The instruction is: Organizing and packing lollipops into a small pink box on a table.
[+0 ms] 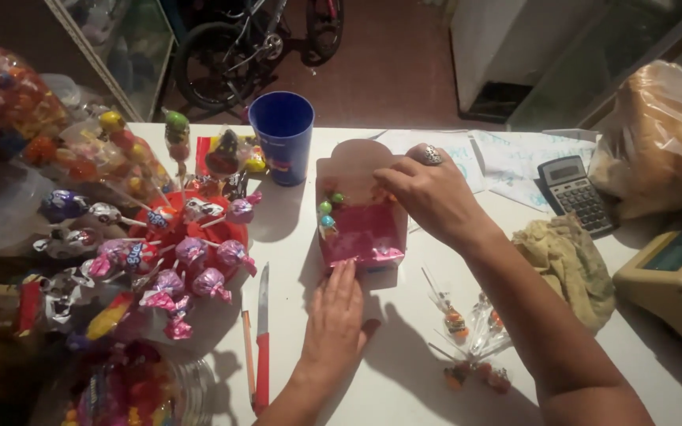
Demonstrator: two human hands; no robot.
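At a white table [404, 394], a left hand [335, 315] lies flat, fingers together, pressing the near end of a pink sweet box [361, 225], while the right hand [433, 193] pinches its far flap. Steady pressure likely keeps the small candies [327, 211] inside from rolling.

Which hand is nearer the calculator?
Right. The right hand rests on the pink box's far end, beside the calculator; the left hand presses its near end.

Dim, soft-focus view; hard shadows, perhaps overhead light.
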